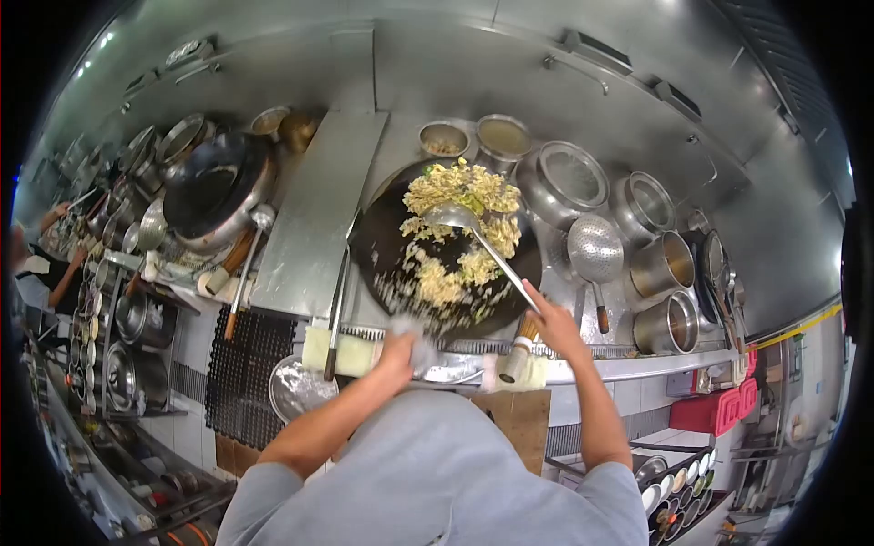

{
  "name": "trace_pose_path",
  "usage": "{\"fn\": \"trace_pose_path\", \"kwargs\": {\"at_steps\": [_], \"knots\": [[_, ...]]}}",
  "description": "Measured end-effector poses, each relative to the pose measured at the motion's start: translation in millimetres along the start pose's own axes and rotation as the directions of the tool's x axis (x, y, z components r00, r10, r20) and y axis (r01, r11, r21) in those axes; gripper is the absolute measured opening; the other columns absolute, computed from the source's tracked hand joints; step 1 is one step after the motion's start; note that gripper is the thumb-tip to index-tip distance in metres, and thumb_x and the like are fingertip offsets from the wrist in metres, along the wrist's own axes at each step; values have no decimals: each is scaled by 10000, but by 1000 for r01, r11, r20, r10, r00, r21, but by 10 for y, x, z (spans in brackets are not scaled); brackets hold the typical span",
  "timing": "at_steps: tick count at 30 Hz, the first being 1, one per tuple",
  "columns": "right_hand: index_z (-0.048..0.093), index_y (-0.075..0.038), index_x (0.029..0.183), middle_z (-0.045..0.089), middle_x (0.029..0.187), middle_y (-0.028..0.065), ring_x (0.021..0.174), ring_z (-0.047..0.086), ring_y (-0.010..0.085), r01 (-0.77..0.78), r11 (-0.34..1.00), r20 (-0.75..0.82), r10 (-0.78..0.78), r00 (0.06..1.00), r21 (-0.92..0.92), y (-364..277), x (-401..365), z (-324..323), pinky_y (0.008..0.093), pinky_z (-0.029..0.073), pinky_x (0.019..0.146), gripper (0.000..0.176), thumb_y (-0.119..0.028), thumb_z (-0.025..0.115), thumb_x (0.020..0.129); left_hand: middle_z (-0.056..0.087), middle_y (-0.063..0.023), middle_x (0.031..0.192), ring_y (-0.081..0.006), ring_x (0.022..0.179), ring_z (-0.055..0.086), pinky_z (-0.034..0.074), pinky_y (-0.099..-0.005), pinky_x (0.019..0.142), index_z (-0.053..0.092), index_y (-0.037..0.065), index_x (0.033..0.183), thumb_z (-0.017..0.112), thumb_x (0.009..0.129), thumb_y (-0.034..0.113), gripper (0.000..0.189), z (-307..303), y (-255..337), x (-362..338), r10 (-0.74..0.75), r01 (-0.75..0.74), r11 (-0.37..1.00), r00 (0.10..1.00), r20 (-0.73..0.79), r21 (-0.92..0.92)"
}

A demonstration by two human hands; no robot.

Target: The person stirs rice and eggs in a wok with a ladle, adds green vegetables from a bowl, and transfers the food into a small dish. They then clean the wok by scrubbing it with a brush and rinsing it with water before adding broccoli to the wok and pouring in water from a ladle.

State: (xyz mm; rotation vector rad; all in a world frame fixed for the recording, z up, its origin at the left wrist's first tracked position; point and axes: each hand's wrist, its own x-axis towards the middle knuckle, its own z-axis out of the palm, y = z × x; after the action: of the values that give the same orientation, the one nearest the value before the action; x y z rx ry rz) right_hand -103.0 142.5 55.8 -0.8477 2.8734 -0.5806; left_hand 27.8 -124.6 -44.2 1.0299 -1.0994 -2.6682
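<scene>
Wok (381, 247) is straight ahead of both hands: dark, wide, loaded with a pale yellow rice-and-egg mix (455, 187) flecked with green. Most of it is heaped on the side far from the hands, and the portion nearest the left hand is smeared with motion blur. Left hand (401, 350) is clenched on the wok's near edge or handle through a bunched grey cloth (421, 338); the exact grip point is hidden under the cloth. Right hand (551, 323) is wrapped round the end of a long ladle (451, 216), fingers closed on the handle, bowl lying on the food mid-wok. My read: mid stir-fry, toss-and-turn stage. Food looks loose and fairly dry, nothing plated. Next move calls for a firm left-hand grip on the cloth as the pan jerks, and for the right hand to scoop under the far heap and fold it back toward the hands without flinging grains over the rim. Risk spot is the far rim, since the pile sits close to it. Around: seasoning tubs (503, 136) just beyond the wok, perforated skimmer (594, 247) and steel pots (663, 264) off to the right of the right hand, second dark wok (214, 187) well left of the left hand, bare steel table (314, 209) between the two woks. Cannot tell whether the wok is lifted off its burner.
</scene>
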Motion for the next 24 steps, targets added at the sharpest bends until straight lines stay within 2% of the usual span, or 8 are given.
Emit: {"fn": "trace_pose_path", "kwargs": {"at_steps": [5, 9, 13, 15, 17, 20, 21, 24], "knots": [[337, -351, 1401, 639, 954, 220, 849, 595, 420, 62, 990, 384, -8, 923, -130, -218, -143, -825, 478, 452, 775, 596, -195, 566, 873, 570, -107, 900, -237, 759, 616, 541, -394, 604, 487, 17, 1013, 514, 867, 53, 153, 507, 386, 189, -73, 68, 995, 995, -62, -75], [317, -341, 1413, 634, 968, 215, 850, 597, 412, 52, 979, 427, 39, 903, -199, -55, -12, -555, 476, 454, 772, 617, -186, 562, 868, 566, -102, 924, -236, 791, 626, 551, -402, 620, 471, 22, 1057, 510, 857, 38, 204, 350, 244, 251, -80, 78, 996, 996, -33, -40], [262, -262, 1445, 621, 972, 213, 882, 581, 422, -35, 999, 86, 36, 996, -21, 149, 214, 225, 486, 447, 785, 702, -125, 587, 838, 561, -83, 849, -215, 737, 592, 520, -366, 629, 498, 54, 988, 497, 778, -26, 225, -151, -310, 456, 126, -126, 992, 992, -3, 4], [248, -227, 1455, 602, 817, 179, 666, 601, 334, 195, 963, -187, -160, 969, 186, 223, 145, 342, 436, 472, 607, 670, -113, 565, 876, 542, -73, 850, -209, 749, 577, 515, -360, 649, 479, 67, 1009, 473, 762, -63, 279, -440, -380, 367, 157, -144, 967, 986, -47, 208], [222, -208, 1463, 529, 749, 89, 490, 514, 171, -365, 577, 304, 204, 931, 730, -396, 10, -172, 324, 439, 439, 624, -113, 512, 919, 553, -81, 862, -206, 764, 581, 509, -375, 606, 496, 81, 1005, 485, 762, -44, 273, -61, -32, 62, 127, -124, 991, 990, -67, 54], [173, -202, 1463, 432, 781, 43, 433, 377, 67, -273, 8, 272, 45, 961, 962, -681, 43, -330, 243, 394, 357, 581, -106, 438, 955, 550, -73, 919, -201, 782, 584, 508, -363, 631, 489, 83, 1060, 507, 794, 7, 277, 181, 106, 672, 111, -110, 993, 993, -43, 34], [173, -202, 1463, 432, 781, 43, 433, 377, 67, -265, 19, 265, 32, 964, 964, -678, 106, -313, 243, 394, 357, 581, -106, 438, 955, 551, -69, 949, -196, 791, 585, 508, -356, 646, 487, 86, 1083, 515, 806, 28, 285, 220, 68, 913, 148, -144, 987, 988, -50, 70], [307, -206, 1395, 399, 793, 33, 418, 341, 46, -257, -594, 230, -122, 965, 762, -590, 274, 18, 227, 385, 328, 421, -183, 400, 985, 549, -61, 1015, -180, 799, 588, 502, -336, 674, 480, 112, 1137, 569, 847, 126, 304, 115, 2, 1284, 83, -81, 985, 997, -4, 152]]}}
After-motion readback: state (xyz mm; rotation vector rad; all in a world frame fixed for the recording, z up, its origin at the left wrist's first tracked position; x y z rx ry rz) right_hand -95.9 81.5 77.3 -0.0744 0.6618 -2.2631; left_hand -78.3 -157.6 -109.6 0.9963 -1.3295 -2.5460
